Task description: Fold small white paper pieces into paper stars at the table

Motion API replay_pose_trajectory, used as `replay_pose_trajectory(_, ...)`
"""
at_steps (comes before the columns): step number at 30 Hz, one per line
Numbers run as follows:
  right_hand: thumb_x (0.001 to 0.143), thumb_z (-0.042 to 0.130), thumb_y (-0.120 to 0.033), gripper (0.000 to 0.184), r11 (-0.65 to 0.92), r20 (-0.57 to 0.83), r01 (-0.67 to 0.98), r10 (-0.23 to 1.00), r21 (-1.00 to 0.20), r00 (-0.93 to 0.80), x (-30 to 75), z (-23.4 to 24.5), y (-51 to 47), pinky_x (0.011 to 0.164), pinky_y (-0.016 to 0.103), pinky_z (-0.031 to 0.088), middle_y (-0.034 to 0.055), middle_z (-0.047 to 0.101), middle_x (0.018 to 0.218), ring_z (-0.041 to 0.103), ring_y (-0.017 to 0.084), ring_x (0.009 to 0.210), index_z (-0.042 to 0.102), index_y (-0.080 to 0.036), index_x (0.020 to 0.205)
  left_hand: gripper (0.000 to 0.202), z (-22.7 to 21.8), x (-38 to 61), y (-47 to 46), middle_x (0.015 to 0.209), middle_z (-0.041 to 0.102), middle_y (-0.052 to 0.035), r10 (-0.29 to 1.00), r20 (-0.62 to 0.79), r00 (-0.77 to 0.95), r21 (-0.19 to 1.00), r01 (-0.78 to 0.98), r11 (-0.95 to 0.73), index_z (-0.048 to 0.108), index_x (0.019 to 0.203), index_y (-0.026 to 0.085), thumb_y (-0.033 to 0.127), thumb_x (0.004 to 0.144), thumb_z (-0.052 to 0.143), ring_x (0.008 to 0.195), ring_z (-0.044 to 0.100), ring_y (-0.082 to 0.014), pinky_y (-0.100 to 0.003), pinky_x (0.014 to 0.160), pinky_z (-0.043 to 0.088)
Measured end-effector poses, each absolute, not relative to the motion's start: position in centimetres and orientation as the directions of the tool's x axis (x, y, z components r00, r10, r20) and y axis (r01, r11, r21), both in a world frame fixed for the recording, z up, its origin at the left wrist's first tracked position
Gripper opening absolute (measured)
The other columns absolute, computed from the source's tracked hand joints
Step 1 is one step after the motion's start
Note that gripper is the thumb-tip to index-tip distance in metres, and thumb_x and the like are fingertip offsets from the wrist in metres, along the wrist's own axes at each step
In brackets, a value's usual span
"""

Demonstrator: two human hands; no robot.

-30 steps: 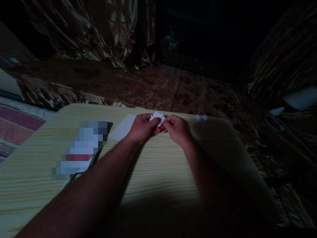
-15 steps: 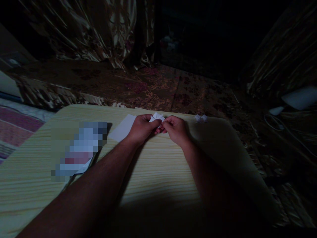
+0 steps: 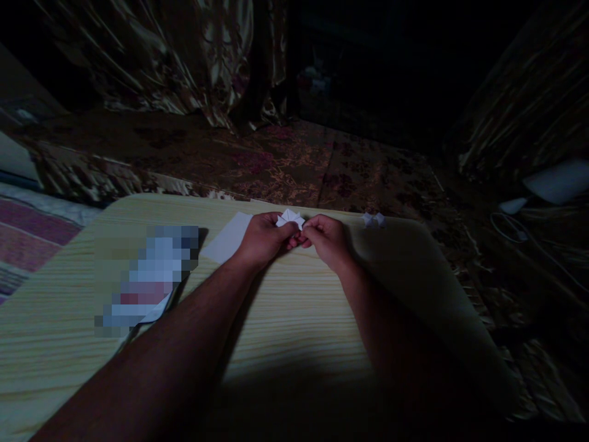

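A small piece of folded white paper with pointed corners is held between both hands, over the far part of the wooden table. My left hand grips it from the left, thumb across its near side. Pinching its right corner is my right hand, with thumb and forefinger together. Fingers partly hide the paper's lower edge. A flat white sheet lies just left of my left hand. To the right of my right hand, two small folded white paper pieces rest near the far table edge.
A blurred-out flat object lies on the table's left side, beside my left forearm. Behind the table runs a ledge covered in patterned cloth, with curtains above. A white lamp-like object with a cable is at the right.
The folded paper has tilted slightly between my fingers, and its points look more spread out. Both hands stay in nearly the same place.
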State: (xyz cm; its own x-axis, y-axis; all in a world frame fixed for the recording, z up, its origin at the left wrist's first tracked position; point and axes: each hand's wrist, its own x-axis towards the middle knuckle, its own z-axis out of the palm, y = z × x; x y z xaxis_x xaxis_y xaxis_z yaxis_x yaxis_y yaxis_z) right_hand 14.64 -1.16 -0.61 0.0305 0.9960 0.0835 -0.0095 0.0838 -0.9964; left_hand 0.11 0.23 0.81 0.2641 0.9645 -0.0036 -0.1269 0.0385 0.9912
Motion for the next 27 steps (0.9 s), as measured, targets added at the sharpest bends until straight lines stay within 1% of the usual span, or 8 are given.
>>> replay_pose_trajectory(4,0.071,0.064,-0.025,0.011,0.055,0.054,-0.030,0.998,-0.998,0.035,14.61,-0.32,-1.18,0.051,0.022,0.051,-0.0004,0.067,0.064,0.065,0.013,0.059,0.058,-0.017,0.076,0.016,0.74,0.12,0.15,0.057,0.064,-0.0026,0.963,-0.009,0.270,0.992,-0.120,0.043,0.064,0.067,0.012,0.026,0.070,0.070,0.046,0.054,-0.0094,-0.020,0.046,0.040)
replay_pose_trajectory(8,0.068,0.064,-0.021,0.009,0.056,0.057,0.021,0.997,-0.998,0.053,14.40,-0.10,-1.18,0.049,0.021,0.050,-0.0014,0.065,0.060,0.063,0.012,0.054,0.058,-0.016,0.073,0.018,0.81,0.20,-0.07,0.055,0.064,-0.0034,0.960,-0.004,0.280,0.998,-0.058,0.021,0.064,0.066,0.011,0.028,0.069,0.071,0.044,0.052,-0.0088,-0.019,0.043,0.037)
replay_pose_trajectory(13,0.067,0.062,-0.018,0.006,0.063,0.065,0.041,0.995,-0.997,0.070,14.31,-0.41,-1.10,0.048,0.022,0.051,-0.0025,0.063,0.056,0.063,0.012,0.052,0.057,-0.017,0.071,0.021,0.81,0.21,-0.23,0.055,0.065,-0.0039,0.962,0.012,0.273,1.000,-0.008,-0.010,0.064,0.066,0.011,0.031,0.070,0.071,0.043,0.052,-0.0092,-0.019,0.041,0.036)
replay_pose_trajectory(20,0.070,0.061,-0.018,0.005,0.068,0.072,0.071,0.997,-0.995,0.043,14.41,-0.63,-1.03,0.050,0.022,0.051,-0.0034,0.063,0.055,0.063,0.012,0.052,0.057,-0.018,0.072,0.022,0.62,0.26,-0.22,0.055,0.065,-0.0040,0.970,0.004,0.243,1.000,-0.009,-0.002,0.064,0.069,0.012,0.032,0.069,0.072,0.043,0.053,-0.0100,-0.019,0.041,0.037)
replay_pose_trajectory(27,0.074,0.059,-0.019,0.003,0.035,0.036,0.062,0.999,-0.997,0.027,14.47,-0.14,-1.08,0.048,0.019,0.049,-0.0033,0.062,0.055,0.061,0.010,0.050,0.057,-0.017,0.072,0.024,0.53,0.24,-0.18,0.059,0.066,-0.0047,0.966,0.020,0.257,1.000,0.001,-0.021,0.063,0.072,0.012,0.034,0.072,0.071,0.047,0.056,-0.0112,-0.020,0.044,0.040)
